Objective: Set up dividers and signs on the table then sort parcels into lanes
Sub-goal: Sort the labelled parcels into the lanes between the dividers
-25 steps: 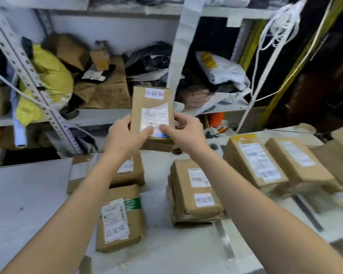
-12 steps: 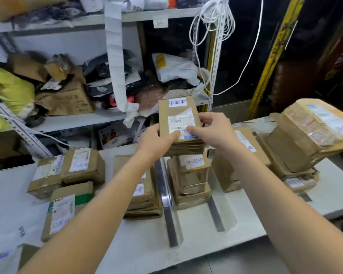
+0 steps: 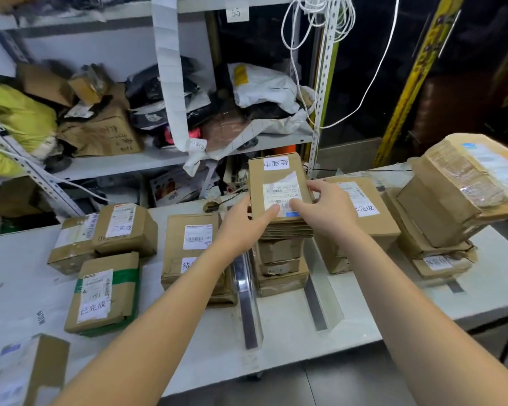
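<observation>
setup: metal dividers [image 3: 248, 300] laid on table [image 3: 276, 341], lanes marked | sorted: stacks in each lane | now: left hand [image 3: 244, 222] and right hand [image 3: 324, 210] clasp labelled parcel [image 3: 280, 190] over centre stack [image 3: 280, 265] | left: boxes at lower left seem unsorted

One head-worn wide-angle view looked forward and down across the white surface [image 3: 276, 332] from its near edge, close above both forearms, facing the shelf rack [image 3: 147, 159] behind that surface.
</observation>
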Demonstrator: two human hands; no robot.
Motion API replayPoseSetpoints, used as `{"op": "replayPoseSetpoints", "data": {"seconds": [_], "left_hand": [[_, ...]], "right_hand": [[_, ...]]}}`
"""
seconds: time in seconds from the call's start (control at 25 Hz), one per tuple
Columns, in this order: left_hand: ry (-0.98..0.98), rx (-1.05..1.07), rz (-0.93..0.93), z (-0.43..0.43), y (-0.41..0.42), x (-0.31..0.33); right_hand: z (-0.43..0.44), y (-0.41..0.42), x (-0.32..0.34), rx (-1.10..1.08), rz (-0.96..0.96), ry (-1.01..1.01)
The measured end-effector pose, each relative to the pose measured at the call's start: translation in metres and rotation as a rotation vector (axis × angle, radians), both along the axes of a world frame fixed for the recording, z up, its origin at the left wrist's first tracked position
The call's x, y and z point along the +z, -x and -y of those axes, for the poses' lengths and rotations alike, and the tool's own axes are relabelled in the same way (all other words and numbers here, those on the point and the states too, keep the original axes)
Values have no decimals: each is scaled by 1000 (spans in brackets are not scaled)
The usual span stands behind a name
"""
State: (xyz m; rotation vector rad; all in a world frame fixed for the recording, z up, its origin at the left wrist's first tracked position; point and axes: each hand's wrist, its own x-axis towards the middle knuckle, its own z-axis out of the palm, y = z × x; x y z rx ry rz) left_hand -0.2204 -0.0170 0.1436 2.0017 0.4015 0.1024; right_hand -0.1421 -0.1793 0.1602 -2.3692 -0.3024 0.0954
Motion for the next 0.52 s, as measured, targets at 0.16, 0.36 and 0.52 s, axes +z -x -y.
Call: {"op": "replayPoseSetpoints", "data": {"seconds": [0.16, 0.36, 0.52], "left_hand": [[-25, -14, -78, -10, 3, -1], [-63, 58, -29, -46, 20, 8], [-253, 107, -3, -100, 40, 23]], "right_hand": [[-7, 2, 2, -48, 98, 51], [-45, 10, 15, -29, 292, 48], [-103, 22, 21, 91, 349, 1]]}}
